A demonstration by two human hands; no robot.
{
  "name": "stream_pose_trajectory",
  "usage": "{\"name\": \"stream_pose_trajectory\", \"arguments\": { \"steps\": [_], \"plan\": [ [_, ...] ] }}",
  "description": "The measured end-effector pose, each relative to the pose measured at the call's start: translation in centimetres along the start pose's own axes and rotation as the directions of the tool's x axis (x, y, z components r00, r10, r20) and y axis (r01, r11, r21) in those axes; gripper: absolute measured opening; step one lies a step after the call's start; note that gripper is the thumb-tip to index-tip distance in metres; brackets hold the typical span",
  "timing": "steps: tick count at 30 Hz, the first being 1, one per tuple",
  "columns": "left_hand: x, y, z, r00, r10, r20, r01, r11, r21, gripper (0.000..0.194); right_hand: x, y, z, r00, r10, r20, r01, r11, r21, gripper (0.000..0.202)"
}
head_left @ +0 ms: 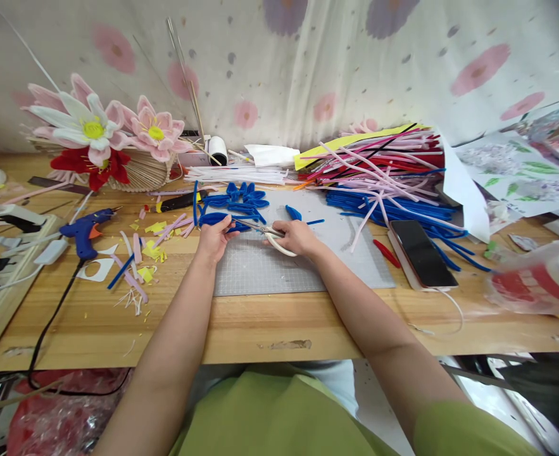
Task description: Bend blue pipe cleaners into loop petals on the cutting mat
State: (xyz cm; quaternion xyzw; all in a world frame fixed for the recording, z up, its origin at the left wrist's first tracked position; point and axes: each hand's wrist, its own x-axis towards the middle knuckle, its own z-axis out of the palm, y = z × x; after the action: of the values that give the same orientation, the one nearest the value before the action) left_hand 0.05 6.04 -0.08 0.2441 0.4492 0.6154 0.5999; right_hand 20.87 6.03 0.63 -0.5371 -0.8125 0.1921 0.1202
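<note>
My left hand (215, 239) is closed on a blue pipe cleaner piece (222, 219) above the left edge of the grey cutting mat (279, 272). My right hand (297, 238) grips white-handled scissors (279, 244), whose blades point left toward the blue piece. Whether the blades touch it, I cannot tell. Just beyond my hands lie several bent blue pipe cleaner shapes (244, 196). A single blue petal shape (293, 213) rests on the mat past my right hand.
Left are a blue glue gun (83, 233), scraps (153, 244), a power strip (18, 278) and pipe cleaner flowers (96, 130). Right are bundled pipe cleaners (378, 158), loose blue ones (383, 206), a phone (421, 253) and a bagged cup (540, 278). A patterned curtain (302, 69) hangs behind.
</note>
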Motion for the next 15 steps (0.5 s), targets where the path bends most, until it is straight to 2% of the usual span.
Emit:
{"name": "stream_pose_trajectory", "arguments": {
  "steps": [8,12,15],
  "plan": [
    [0.2,-0.2,0.2,1.0,-0.005,0.01,0.005,0.999,-0.048,0.015,0.1,-0.5,0.0,1.0,0.02,0.023,-0.02,0.999,-0.033,0.042],
    [0.6,0.4,-0.1,0.998,-0.009,-0.069,0.0,0.992,-0.125,0.01,0.0,-0.3,-1.4,0.999,0.039,-0.005,-0.039,0.997,-0.072,0.039],
    [0.9,0.9,-0.5,0.997,0.012,-0.076,-0.023,0.989,-0.144,0.008,-0.3,1.2,-3.2,0.988,0.117,-0.104,-0.119,0.993,-0.015,0.038]
  ]
}}
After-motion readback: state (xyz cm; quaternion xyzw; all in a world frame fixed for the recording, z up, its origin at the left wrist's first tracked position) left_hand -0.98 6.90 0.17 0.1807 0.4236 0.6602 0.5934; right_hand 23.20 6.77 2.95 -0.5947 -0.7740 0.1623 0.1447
